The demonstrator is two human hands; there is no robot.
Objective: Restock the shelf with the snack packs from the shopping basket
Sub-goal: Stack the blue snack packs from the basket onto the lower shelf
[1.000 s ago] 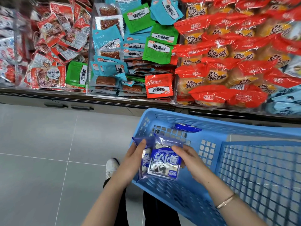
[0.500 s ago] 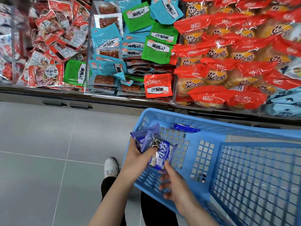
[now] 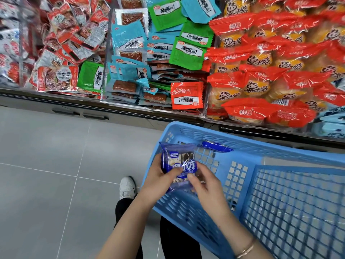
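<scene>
both hands, left hand and right hand, clamped on blue snack pack over basket rim; slick foil could slip, pack drops back in.

Shelf behind, basket before it, one pack inside, another pack between both hands above basket's left edge

head view, downward, close over basket

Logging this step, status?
Both hands, left and right, on blue pack over basket. One pack left inside. Shelf path clear.
</scene>
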